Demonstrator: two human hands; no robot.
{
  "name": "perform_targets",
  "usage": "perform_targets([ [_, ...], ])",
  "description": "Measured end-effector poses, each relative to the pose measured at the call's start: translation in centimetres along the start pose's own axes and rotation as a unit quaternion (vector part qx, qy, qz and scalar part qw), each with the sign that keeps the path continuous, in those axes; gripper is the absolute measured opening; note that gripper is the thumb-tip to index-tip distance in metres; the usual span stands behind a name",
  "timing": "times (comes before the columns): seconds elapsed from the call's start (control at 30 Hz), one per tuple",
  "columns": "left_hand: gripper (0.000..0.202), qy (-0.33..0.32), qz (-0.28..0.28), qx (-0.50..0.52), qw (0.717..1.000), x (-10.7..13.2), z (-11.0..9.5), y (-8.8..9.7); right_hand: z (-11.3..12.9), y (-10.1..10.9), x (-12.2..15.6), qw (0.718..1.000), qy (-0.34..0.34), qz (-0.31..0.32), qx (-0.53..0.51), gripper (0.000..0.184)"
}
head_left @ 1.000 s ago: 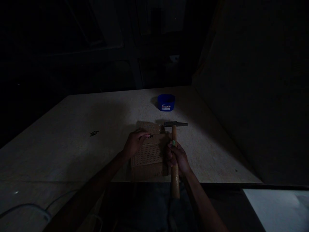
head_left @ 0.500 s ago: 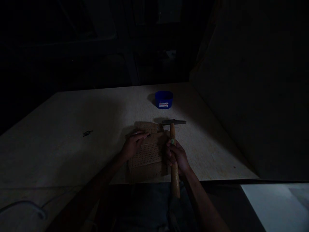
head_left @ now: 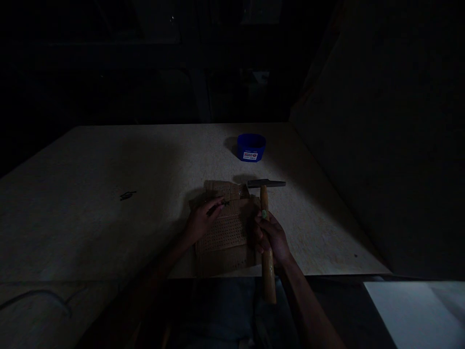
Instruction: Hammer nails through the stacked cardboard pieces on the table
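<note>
My right hand [head_left: 272, 235] is wrapped round the wooden handle of a hammer [head_left: 269, 266], whose dark metal head points away from me, over the table. A green mark shows on the handle by my thumb. My left hand [head_left: 203, 217] rests over a brown piece of cardboard [head_left: 228, 228] dotted with rows of small holes. Its thumb and forefinger are pinched at small dark nails [head_left: 225, 202], too dim to tell one from another. The cardboard lies at the table's near edge, partly covered by both hands.
Several thin dark nails [head_left: 128, 195] lie in a loose pile on the left of the pale table [head_left: 156, 160]. Beyond the cardboard stands a blue plastic tub [head_left: 251, 149] with a label. A dark panel [head_left: 348, 145] rises along the right side, and a cable [head_left: 43, 293] lies at lower left.
My left fingertips have drawn together into a tighter pinch at the dark nails. The hammer stays in my right hand, and the view has shifted slightly.
</note>
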State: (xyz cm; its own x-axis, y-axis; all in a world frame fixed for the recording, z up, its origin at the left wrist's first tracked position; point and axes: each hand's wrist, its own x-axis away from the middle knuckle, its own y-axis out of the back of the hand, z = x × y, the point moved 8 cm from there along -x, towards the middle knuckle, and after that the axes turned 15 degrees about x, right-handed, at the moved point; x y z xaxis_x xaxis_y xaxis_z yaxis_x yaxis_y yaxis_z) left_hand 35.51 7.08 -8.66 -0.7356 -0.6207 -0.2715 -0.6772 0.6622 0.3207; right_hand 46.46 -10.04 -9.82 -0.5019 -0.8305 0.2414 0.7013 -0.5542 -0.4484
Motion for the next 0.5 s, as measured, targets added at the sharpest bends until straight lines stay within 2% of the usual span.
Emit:
perform_targets([
  [0.17,0.025,0.018,-0.013,0.031,0.999,0.3,0.0,-0.2,0.5,-0.4,0.7,0.998,-0.011,0.013,0.063,0.034],
  [0.3,0.027,0.028,-0.02,0.048,0.998,0.6,0.4,-0.5,2.4,-1.7,2.2,0.987,-0.005,0.045,0.154,0.039],
  [0.5,0.024,0.055,-0.017,0.062,0.996,0.6,1.2,-0.9,6.7,-3.5,5.3,0.928,-0.015,0.045,0.371,0.041],
])
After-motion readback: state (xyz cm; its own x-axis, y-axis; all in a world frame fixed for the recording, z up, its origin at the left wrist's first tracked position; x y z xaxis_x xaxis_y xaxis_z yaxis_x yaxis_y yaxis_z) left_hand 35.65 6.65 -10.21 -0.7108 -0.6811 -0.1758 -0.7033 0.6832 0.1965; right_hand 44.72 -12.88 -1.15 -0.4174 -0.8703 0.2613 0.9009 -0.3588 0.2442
